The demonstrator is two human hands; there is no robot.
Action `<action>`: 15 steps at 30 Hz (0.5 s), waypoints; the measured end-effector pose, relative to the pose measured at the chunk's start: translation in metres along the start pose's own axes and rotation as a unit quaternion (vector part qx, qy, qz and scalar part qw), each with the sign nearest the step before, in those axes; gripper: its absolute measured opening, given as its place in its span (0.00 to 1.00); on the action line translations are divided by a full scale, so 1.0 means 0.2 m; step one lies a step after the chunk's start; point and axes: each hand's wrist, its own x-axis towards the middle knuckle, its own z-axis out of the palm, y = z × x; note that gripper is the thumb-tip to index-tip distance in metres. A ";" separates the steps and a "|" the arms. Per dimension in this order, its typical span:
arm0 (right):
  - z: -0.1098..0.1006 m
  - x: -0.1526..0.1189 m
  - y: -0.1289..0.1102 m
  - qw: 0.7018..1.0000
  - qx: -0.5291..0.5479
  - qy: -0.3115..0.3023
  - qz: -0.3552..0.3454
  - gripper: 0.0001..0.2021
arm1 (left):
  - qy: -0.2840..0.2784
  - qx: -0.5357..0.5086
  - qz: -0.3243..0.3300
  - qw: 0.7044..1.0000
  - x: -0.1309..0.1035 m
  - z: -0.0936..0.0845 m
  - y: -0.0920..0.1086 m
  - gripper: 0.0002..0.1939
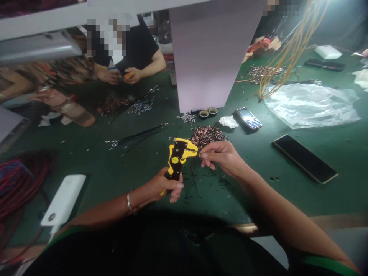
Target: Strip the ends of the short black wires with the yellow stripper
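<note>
My left hand (pixel 170 184) is wrapped round the handles of a yellow and black wire stripper (pixel 177 156), whose jaws point right. Right at the jaw tips, my right hand (pixel 220 156) has thumb and forefinger pinched together; what lies between them is too small to make out. Just behind the fingertips is a pile of short wire pieces with bare copper ends (pixel 208 135). Dark snippets of insulation (pixel 195 180) are scattered on the green table (pixel 138 172) below both hands. A few longer black wires (pixel 140 133) lie to the left of the stripper.
A keypad phone (pixel 248 118), smartphone (pixel 304 158) and clear plastic bag (pixel 312 105) lie right. A white power bank (pixel 63 200) and coiled red wires (pixel 23 184) are left. A pale upright panel (pixel 211 57) stands ahead. Across the table, a co-worker's hand (pixel 135 75) holds an orange tool.
</note>
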 end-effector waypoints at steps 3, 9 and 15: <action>0.00 0.00 0.00 1.000 0.002 0.001 -0.001 0.04 | 0.013 0.010 0.005 1.000 0.00 0.00 0.00 0.13; 0.00 -0.01 -0.01 1.000 0.005 0.001 -0.002 0.04 | 0.032 0.021 0.013 0.999 -0.01 0.02 0.01 0.15; 0.01 -0.01 -0.01 1.000 -0.010 0.015 0.008 0.06 | 0.036 0.018 0.015 0.999 0.01 0.01 -0.01 0.16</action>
